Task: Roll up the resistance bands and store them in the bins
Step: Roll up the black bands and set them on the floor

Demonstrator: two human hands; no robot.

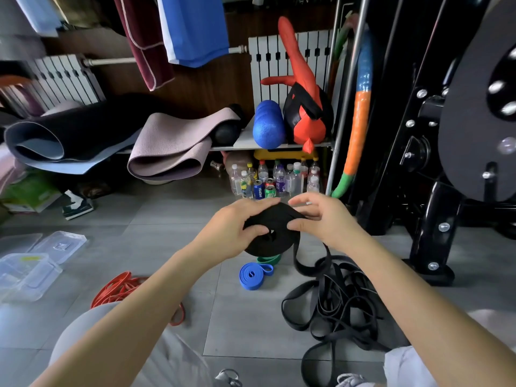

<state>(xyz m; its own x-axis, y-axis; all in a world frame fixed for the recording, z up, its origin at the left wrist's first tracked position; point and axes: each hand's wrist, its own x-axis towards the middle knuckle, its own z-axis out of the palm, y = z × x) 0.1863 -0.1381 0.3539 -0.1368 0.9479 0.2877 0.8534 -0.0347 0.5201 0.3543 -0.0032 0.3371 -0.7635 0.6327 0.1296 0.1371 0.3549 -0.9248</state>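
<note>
above the floor [173, 213], left hand [233, 229] and right hand [325, 219] both pinch the black band roll [272, 234]

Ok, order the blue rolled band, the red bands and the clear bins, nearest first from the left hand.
From the left hand:
1. blue rolled band, on the floor just below.
2. red bands, lower left.
3. clear bins, far left edge.

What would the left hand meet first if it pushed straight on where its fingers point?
The left hand grips the black band roll, fingers pointing right across its top. Going straight on, they would likely meet the right hand first, its fingertips just beyond; the depth between them is unclear.
</note>
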